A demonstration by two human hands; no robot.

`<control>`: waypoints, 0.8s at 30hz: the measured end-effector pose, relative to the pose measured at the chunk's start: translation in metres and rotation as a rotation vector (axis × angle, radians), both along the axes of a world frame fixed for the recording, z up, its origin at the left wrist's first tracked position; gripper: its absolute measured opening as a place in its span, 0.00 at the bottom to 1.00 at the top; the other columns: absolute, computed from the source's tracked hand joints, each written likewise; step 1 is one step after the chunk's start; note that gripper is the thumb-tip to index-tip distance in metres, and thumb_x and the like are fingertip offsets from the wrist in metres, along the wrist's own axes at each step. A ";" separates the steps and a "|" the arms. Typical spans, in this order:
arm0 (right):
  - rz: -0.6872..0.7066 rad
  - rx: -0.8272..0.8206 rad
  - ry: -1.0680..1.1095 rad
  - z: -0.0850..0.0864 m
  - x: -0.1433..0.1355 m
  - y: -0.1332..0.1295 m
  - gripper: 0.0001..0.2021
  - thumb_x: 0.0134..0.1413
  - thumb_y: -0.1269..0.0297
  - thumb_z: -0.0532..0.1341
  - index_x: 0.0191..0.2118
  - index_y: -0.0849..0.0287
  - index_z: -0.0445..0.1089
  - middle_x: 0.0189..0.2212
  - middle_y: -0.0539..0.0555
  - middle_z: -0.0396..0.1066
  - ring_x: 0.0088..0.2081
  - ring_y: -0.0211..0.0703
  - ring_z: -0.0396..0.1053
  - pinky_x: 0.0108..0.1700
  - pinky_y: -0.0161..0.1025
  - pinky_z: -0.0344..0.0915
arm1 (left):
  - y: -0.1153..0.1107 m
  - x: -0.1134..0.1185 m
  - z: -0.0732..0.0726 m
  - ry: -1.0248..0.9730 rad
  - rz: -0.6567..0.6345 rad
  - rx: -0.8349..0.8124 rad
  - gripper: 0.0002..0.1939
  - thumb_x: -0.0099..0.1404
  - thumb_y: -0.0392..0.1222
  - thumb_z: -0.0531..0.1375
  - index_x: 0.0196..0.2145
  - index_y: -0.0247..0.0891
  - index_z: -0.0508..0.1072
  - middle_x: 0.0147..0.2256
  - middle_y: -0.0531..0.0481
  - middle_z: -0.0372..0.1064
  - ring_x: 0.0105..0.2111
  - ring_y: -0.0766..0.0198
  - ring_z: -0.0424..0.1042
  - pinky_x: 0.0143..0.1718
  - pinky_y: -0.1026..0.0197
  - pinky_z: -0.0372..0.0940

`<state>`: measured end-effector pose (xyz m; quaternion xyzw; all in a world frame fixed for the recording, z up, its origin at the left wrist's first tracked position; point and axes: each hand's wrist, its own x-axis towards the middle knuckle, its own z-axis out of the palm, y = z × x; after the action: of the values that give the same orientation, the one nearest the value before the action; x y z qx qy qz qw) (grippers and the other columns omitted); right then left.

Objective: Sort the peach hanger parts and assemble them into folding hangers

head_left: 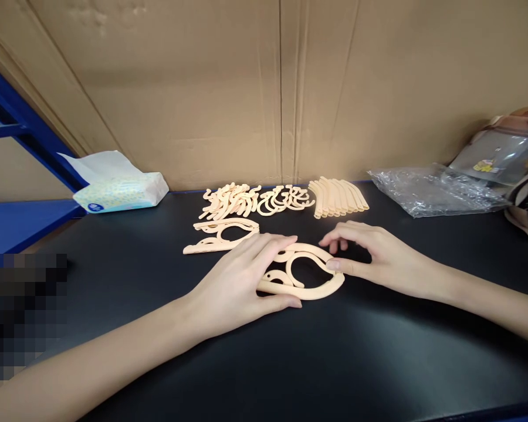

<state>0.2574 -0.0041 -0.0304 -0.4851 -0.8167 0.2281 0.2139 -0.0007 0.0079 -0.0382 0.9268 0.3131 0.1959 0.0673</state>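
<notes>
My left hand [246, 269] is closed over the left part of a folded cream plastic folding clothes hanger [321, 291], with the thumb along its near edge and the fingers on its far edge. The hanger lies on the black table, its curved hook part showing inside the two arms. My right hand [374, 255] is at the hanger's right end. Its thumb touches the top there, while the other fingers are apart from the thumb, bent beyond the far edge. Behind my left hand lies a second folded hanger [191, 249], partly covered by that hand.
Along the back of the black table [378, 363] lie a pile of small curved pieces [231, 201], several hook pieces [286, 199] and a row of curved tubes [338, 198]. A tissue pack [123, 190] stands left, a clear plastic bag [435, 190] right, beside a transparent pouch [501, 152]. Cardboard [202, 88] rises behind.
</notes>
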 end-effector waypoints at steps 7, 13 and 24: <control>0.028 -0.406 0.289 0.009 -0.003 -0.001 0.19 0.53 0.47 0.59 0.26 0.58 0.64 0.24 0.46 0.54 0.28 0.35 0.52 0.30 0.35 0.51 | 0.003 -0.004 0.004 -0.025 -0.001 0.197 0.32 0.62 0.55 0.61 0.57 0.37 0.58 0.55 0.44 0.62 0.55 0.58 0.62 0.55 0.58 0.59; 0.057 -0.482 0.349 0.010 -0.004 -0.004 0.16 0.54 0.52 0.59 0.25 0.59 0.64 0.21 0.45 0.53 0.25 0.34 0.50 0.28 0.36 0.48 | 0.001 -0.002 0.005 -0.025 -0.036 0.258 0.33 0.61 0.56 0.61 0.57 0.34 0.59 0.55 0.42 0.62 0.54 0.58 0.62 0.55 0.58 0.59; 0.041 -0.429 0.393 0.006 -0.004 -0.002 0.15 0.59 0.51 0.56 0.38 0.58 0.71 0.22 0.46 0.60 0.26 0.34 0.56 0.28 0.35 0.52 | 0.002 -0.008 0.015 0.098 0.023 0.344 0.34 0.63 0.56 0.59 0.59 0.33 0.57 0.54 0.40 0.63 0.53 0.53 0.65 0.52 0.56 0.63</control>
<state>0.2539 -0.0057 -0.0247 -0.4490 -0.7024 0.4894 0.2561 -0.0083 0.0104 -0.0230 0.9295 0.2883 0.2020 -0.1100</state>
